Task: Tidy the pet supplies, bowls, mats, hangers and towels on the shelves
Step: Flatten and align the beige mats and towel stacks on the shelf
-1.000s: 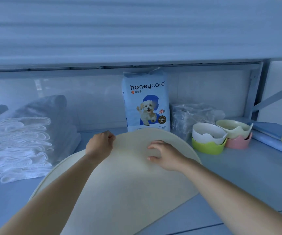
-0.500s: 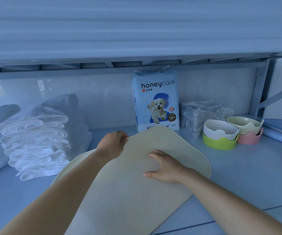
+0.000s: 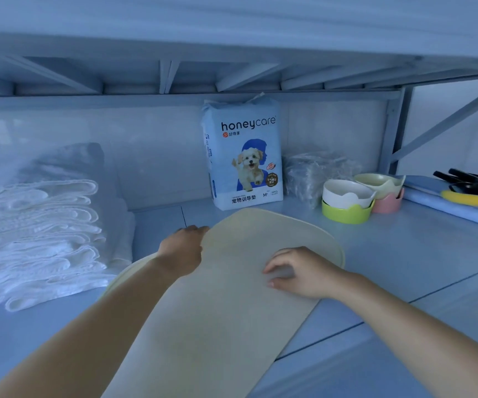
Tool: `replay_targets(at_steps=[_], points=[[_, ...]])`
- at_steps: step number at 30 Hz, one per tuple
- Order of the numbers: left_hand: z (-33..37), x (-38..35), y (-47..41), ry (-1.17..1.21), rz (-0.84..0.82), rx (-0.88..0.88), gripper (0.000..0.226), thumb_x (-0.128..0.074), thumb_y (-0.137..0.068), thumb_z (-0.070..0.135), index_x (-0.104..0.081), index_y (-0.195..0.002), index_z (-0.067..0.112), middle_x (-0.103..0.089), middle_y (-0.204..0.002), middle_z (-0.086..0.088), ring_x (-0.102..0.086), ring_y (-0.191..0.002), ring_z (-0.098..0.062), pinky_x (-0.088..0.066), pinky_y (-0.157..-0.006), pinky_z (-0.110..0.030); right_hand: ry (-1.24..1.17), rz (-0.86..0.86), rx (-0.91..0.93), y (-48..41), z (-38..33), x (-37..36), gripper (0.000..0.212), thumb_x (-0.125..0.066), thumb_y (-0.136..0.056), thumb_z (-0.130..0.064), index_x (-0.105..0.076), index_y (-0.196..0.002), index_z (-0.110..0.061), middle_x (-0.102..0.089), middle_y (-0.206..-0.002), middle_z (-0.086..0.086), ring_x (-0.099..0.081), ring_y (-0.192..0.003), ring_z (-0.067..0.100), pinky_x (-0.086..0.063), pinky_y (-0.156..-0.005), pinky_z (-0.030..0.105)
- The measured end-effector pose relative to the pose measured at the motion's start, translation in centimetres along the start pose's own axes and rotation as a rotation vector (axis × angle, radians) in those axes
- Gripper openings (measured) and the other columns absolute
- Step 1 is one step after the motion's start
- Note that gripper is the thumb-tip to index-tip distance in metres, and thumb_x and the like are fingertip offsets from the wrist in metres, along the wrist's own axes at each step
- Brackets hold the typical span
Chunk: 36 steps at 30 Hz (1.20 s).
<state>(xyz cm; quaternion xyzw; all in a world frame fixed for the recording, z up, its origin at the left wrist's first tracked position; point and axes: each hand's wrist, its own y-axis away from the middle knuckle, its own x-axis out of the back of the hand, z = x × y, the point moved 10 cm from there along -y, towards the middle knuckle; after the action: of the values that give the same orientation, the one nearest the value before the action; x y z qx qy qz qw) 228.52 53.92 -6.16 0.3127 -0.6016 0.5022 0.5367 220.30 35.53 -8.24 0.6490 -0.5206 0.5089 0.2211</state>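
Note:
A cream oval mat [image 3: 226,305] lies folded over on the shelf board [image 3: 404,259], its upper half doubled onto the lower half, whose rim shows at the left. My left hand [image 3: 183,248] grips the mat's folded left edge. My right hand [image 3: 298,271] rests on top of the mat with its fingers spread, pressing it flat. Behind the mat stands a blue honeycare pet pad pack [image 3: 243,156]. A white bowl [image 3: 347,193] sits in a green bowl [image 3: 345,212] to the right, with a cream bowl [image 3: 380,182] in a pink one beside them.
A stack of folded white towels [image 3: 39,237] fills the left of the shelf. A clear plastic bag [image 3: 315,170] lies behind the bowls. A blue mat [image 3: 447,208] with black hangers [image 3: 473,180] and a yellow one lies far right. The upper shelf hangs low overhead.
The mat's upper half has been folded further over toward the right and laid flatter. My right hand slid down toward me along the mat. The camera view shifted left and lower.

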Motion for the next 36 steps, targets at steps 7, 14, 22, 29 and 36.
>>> replay_targets(at_steps=[7,14,22,29,36], points=[[-2.1,0.6,-0.1,0.243,0.105,0.096,0.033,-0.037,-0.095,0.012,-0.057,-0.115,0.029,-0.064,-0.103,0.000,-0.058,-0.083,-0.022,-0.053,-0.068,-0.034,0.032,0.041,-0.091,0.0,0.3,-0.2,0.038,-0.068,-0.081,-0.040,-0.064,-0.113,-0.021,-0.059,-0.122,-0.004,-0.052,-0.115,0.010,-0.036,-0.101,0.022],[-3.3,3.9,0.4,0.494,0.168,0.099,0.035,-0.046,-0.092,0.011,-0.056,-0.118,0.032,-0.058,-0.093,0.007,-0.056,-0.072,-0.012,-0.041,-0.054,-0.022,0.053,0.026,-0.239,-1.6,0.5,-0.9,0.072,-0.060,-0.079,-0.056,-0.039,-0.138,-0.019,-0.036,-0.145,-0.003,-0.034,-0.133,0.012,-0.027,-0.106,0.023],[-3.5,10.0,2.9,0.691,0.323,0.002,0.034,-0.050,-0.088,0.008,-0.053,-0.096,0.040,-0.064,-0.069,0.011,-0.049,-0.048,-0.003,-0.036,-0.040,-0.010,-0.021,0.117,-0.210,-3.5,-3.0,0.1,0.095,-0.064,-0.065,-0.070,-0.032,-0.140,-0.021,-0.036,-0.144,-0.001,-0.036,-0.131,0.014,-0.031,-0.104,0.027],[-5.0,11.4,4.9,0.823,0.425,-0.015,0.031,-0.054,-0.088,0.008,-0.052,-0.085,0.039,-0.061,-0.058,0.018,-0.046,-0.051,-0.001,-0.036,-0.045,-0.010,-0.142,0.114,-0.232,-4.2,-5.2,-1.0,0.083,-0.077,-0.051,-0.062,-0.045,-0.119,-0.027,-0.057,-0.118,-0.009,-0.055,-0.107,0.014,-0.047,-0.090,0.032],[-6.3,9.4,5.9,0.786,0.295,-0.038,0.034,-0.063,-0.086,0.011,-0.055,-0.093,0.043,-0.061,-0.072,0.011,-0.055,-0.065,-0.004,-0.042,-0.063,-0.015,-0.067,0.110,-0.205,-4.1,-6.5,-1.0,0.024,-0.078,-0.066,-0.038,-0.059,-0.079,-0.030,-0.067,-0.088,-0.009,-0.063,-0.081,0.014,-0.048,-0.069,0.025]])
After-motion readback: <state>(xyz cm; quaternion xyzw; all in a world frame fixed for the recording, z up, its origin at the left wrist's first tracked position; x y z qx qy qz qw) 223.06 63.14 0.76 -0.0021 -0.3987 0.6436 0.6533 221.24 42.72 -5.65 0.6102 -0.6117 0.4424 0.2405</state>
